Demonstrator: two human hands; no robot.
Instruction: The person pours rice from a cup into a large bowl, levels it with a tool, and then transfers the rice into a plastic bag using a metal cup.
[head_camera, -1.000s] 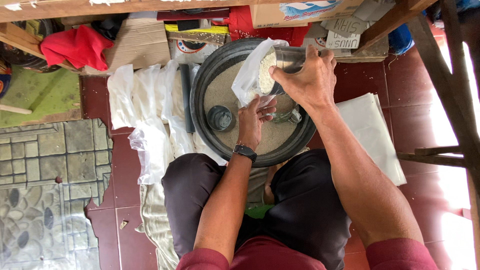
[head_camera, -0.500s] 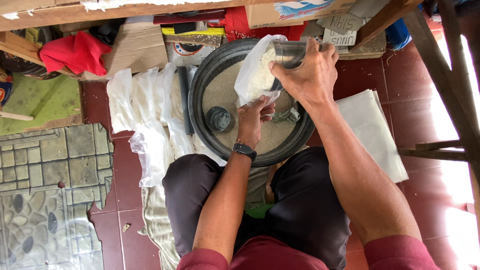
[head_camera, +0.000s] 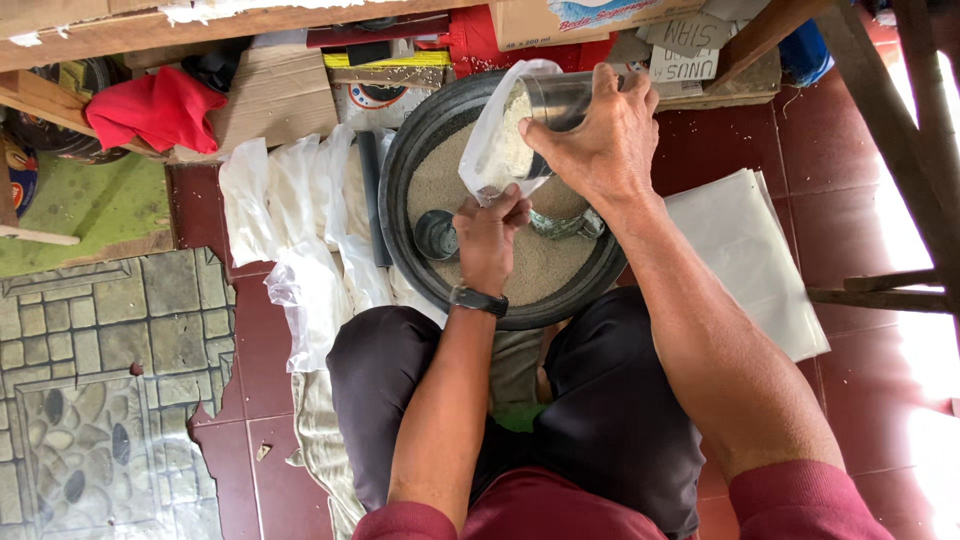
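Basin (head_camera: 400, 170) of pale grain sits on the floor past my knees, a small tin (head_camera: 437, 235) inside. Bag (head_camera: 497, 140), fuller than a second ago, hangs over it, my left hand (head_camera: 492, 235) pinching its bottom. My right hand (head_camera: 600, 135) grips the cup (head_camera: 555, 100), tipped into the bag.

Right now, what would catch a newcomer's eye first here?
At centre, the right hand tips a shiny metal cup of pale grain into a clear plastic bag, which the left hand holds open. Both hang over a wide round dark basin of the same grain. A crumpled red cloth lies upper left.
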